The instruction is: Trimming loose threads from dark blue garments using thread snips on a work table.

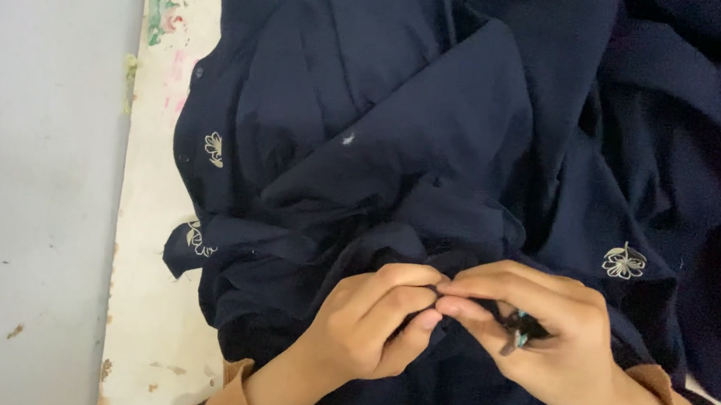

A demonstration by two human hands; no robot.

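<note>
A crumpled navy blue garment (437, 139) with small white embroidered flowers (624, 261) covers most of the view. My left hand (370, 327) and my right hand (542, 334) meet at its lower middle, fingertips pinching the same fold of dark fabric. A small dark tool with a teal part (519, 335) shows inside my right hand; what it is I cannot tell. Both wrists wear tan sleeves with dark cuffs.
The garment lies on a worn white table (140, 296) with paint stains (163, 16) near its far left. Left of the table edge is grey floor (29, 171). More navy cloth is piled at the right edge.
</note>
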